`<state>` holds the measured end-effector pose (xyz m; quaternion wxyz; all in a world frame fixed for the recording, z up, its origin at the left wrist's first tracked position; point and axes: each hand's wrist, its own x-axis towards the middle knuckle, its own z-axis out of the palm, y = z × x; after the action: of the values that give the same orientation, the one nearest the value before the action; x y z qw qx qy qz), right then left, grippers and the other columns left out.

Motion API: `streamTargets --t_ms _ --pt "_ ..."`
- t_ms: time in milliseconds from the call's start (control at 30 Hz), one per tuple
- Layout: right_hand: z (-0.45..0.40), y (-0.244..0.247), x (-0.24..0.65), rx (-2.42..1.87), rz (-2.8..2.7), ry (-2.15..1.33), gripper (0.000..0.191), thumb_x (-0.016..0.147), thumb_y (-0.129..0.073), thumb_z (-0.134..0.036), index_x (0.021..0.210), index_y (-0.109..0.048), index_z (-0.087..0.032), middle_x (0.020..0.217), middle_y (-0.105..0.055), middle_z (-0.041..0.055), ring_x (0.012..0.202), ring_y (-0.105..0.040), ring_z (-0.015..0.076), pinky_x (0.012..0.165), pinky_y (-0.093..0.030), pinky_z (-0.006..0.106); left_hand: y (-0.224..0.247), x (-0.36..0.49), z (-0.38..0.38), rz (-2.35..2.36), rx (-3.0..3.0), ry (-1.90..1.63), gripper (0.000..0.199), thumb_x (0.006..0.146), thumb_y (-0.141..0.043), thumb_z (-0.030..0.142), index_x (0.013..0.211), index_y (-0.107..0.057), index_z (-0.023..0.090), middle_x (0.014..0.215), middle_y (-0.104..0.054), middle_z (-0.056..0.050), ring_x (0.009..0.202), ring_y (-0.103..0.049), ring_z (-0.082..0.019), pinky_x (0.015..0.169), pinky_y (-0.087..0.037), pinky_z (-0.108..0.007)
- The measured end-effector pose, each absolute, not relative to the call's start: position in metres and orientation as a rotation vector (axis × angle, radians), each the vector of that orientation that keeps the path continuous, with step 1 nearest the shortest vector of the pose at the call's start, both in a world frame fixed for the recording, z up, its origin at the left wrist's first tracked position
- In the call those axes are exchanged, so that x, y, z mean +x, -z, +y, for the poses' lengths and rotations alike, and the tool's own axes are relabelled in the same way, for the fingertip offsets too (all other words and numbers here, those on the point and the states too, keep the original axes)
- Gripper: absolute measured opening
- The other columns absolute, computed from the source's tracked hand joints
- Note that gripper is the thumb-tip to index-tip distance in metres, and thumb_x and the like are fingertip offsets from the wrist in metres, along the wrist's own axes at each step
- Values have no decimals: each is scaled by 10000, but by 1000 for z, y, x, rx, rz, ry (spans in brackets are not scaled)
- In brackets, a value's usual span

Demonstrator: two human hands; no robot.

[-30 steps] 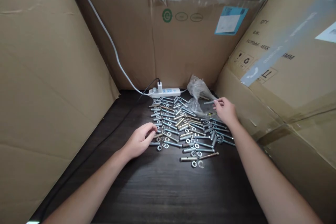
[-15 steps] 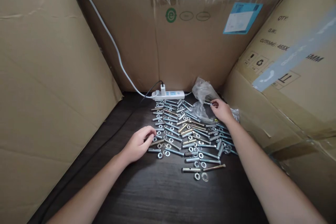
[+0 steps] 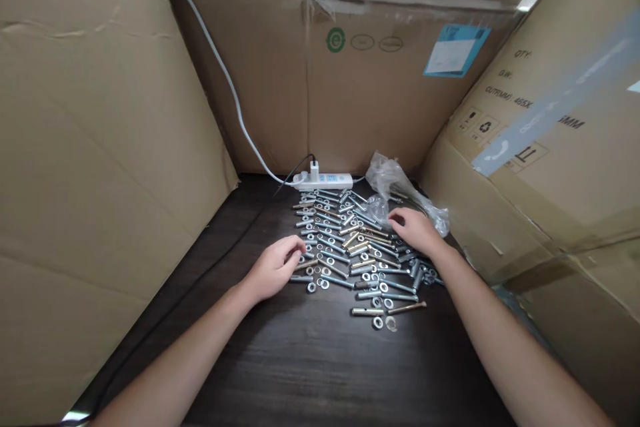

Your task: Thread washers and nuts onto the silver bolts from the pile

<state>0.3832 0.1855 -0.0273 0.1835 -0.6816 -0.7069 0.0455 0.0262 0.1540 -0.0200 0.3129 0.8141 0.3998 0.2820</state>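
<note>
Rows of metal expansion bolts [image 3: 337, 281], sleeves [image 3: 367, 312] and washers [image 3: 377, 323] lie on the dark tabletop [image 3: 280, 360]. My left hand [image 3: 274, 268] rests at the left end of the lower rows, fingers curled and thumb close to the index finger. Whatever may be between those fingertips is hidden. Over the right side of the rows is my right hand [image 3: 414, 230], its fingers bent together beside a clear plastic bag [image 3: 385, 173]. I cannot make out what its fingertips hold. Loose sleeves and nuts [image 3: 429, 275] lie heaped below that hand.
A white power strip [image 3: 330, 180] with a plugged-in charger [image 3: 315, 171] stands behind the rows. A white cable [image 3: 225, 73] and a black cable [image 3: 220, 255] run off to the left. Cardboard walls rise on the left [image 3: 100, 147], back [image 3: 260, 80] and right [image 3: 540, 200].
My right hand has come down and left, away from the bag's opening toward the rows. My left hand stays near the left ends of the rows. The view has shifted slightly.
</note>
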Motion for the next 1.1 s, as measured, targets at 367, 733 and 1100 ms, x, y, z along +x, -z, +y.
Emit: streamTargets --t_ms 367,733,1100 --pt "172 35 388 -2051 -2041 -55 229 787 -517 -291 920 -668 -182 919 -649 72 906 -542 195 826 -393 295 18 26 151 1019 2186 -757 161 872 -401 213 865 -554 161 810 -562 -13 745 -509 -136 678 -399 -248" --pt "167 22 397 -1997 -1800 -36 280 807 -480 -381 876 -656 -174 783 -655 51 688 -556 144 659 -395 247 18 26 150 1020 2214 -746 134 874 -404 188 870 -536 165 829 -559 -7 760 -512 -128 695 -394 -245" --pt "119 -18 301 -1580 -1525 -333 346 830 -467 -440 954 -642 -168 813 -658 53 702 -579 142 650 -449 244 13 30 142 1019 2150 -750 195 898 -399 279 1007 -523 176 808 -551 -8 708 -501 -124 660 -407 -233"
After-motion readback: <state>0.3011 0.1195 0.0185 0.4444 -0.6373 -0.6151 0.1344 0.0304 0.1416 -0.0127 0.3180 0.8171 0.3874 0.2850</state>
